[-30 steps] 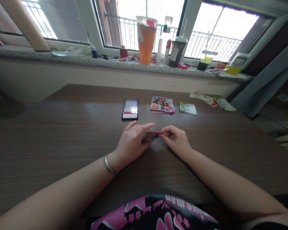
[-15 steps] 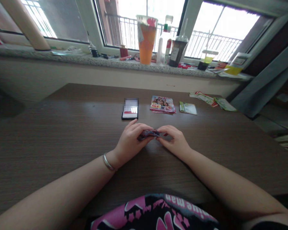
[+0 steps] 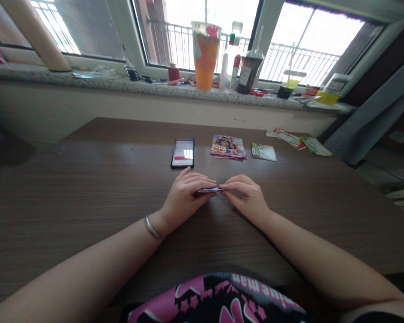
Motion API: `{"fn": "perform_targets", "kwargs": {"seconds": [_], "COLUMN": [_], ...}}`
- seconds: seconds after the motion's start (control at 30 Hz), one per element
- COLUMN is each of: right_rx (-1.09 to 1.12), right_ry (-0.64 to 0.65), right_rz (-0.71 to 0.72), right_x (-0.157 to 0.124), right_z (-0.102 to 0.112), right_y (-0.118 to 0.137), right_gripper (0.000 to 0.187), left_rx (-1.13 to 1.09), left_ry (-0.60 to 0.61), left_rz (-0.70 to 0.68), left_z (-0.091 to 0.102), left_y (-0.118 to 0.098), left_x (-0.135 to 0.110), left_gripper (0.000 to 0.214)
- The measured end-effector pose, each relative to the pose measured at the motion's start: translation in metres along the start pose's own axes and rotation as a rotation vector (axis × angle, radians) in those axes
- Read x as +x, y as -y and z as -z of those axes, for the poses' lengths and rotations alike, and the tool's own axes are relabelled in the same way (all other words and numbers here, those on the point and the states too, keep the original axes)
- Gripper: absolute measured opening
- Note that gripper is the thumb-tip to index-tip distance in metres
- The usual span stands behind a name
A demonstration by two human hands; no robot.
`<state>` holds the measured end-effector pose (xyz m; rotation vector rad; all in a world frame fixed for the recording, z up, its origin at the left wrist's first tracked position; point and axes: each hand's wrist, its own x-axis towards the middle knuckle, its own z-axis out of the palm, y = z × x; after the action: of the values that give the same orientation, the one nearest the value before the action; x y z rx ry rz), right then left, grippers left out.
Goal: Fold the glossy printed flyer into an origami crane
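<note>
Between my two hands is a small folded piece of printed paper (image 3: pixel 210 190), seen nearly edge-on as a thin, pale strip. My left hand (image 3: pixel 188 190), below a silver bangle (image 3: pixel 152 228), pinches it with the fingers on top and the thumb underneath, hiding most of it. At its right end, the thumb and fingertips of my right hand (image 3: pixel 245 193) close on the paper's edge. Just beyond my left hand a phone (image 3: pixel 182 153) lies on the table, its screen partly blurred out.
On the brown table (image 3: pixel 87 193) lie a stack of colourful leaflets (image 3: pixel 228 146), a green-and-white folded paper (image 3: pixel 263 151) and several paper strips (image 3: pixel 291 138). Behind, the windowsill (image 3: pixel 155 89) carries an orange drink cup (image 3: pixel 206 56), a dark drink cup (image 3: pixel 250 72) and several bottles.
The paper has flattened: its dark printed face showed before, and now mainly a thin pale edge shows. My right hand has shifted slightly to the right; my left hand stays nearly in place.
</note>
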<state>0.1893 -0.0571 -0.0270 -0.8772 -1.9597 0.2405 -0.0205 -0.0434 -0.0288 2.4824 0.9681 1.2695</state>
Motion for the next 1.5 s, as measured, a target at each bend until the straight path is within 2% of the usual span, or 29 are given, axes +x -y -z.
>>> {"fn": "perform_targets", "kwargs": {"seconds": [0.27, 0.5, 0.67, 0.83, 1.17, 1.5], "right_rx": [-0.026, -0.133, -0.222, -0.262, -0.191, -0.114], "right_ry": [0.007, 0.005, 0.042, 0.039, -0.002, -0.048], "right_rz": [-0.015, 0.006, 0.017, 0.009, 0.061, 0.074], "right_x": [-0.0012, -0.0022, -0.0034, -0.0044, -0.0039, -0.0018], "right_z": [-0.001, 0.0012, 0.0055, 0.007, 0.0073, 0.0073], "right_y": [0.0008, 0.0022, 0.0, -0.0026, -0.0026, 0.0008], "right_gripper": [0.008, 0.009, 0.01, 0.011, 0.006, 0.003], "left_rx": [-0.007, -0.009, -0.031, -0.025, -0.085, -0.129], "left_ry": [0.014, 0.032, -0.042, -0.124, -0.123, -0.097], "left_rz": [0.01, -0.003, -0.015, -0.047, -0.108, -0.131], "left_z": [-0.0022, -0.0026, 0.0008, 0.0055, 0.002, 0.0025], "left_y": [0.0013, 0.0024, -0.0006, -0.0026, 0.0047, 0.0015], "left_x": [0.0002, 0.0005, 0.0011, 0.0017, 0.0013, 0.0013], "left_gripper": [0.008, 0.014, 0.023, 0.019, 0.012, 0.013]}}
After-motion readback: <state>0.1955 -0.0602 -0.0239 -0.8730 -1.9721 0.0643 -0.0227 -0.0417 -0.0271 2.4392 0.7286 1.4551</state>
